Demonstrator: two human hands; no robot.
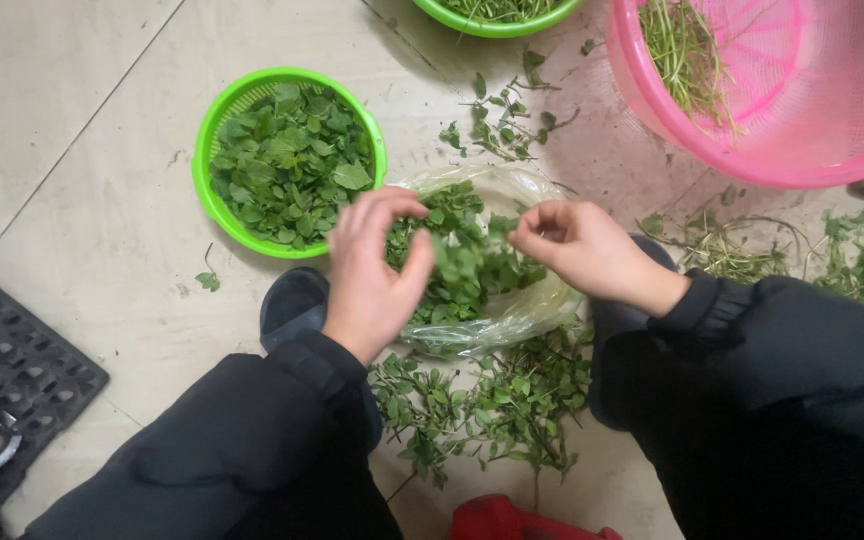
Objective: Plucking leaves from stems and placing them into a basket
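black long sleeves (ribbed cuffs), dark trousers, dark shoes.
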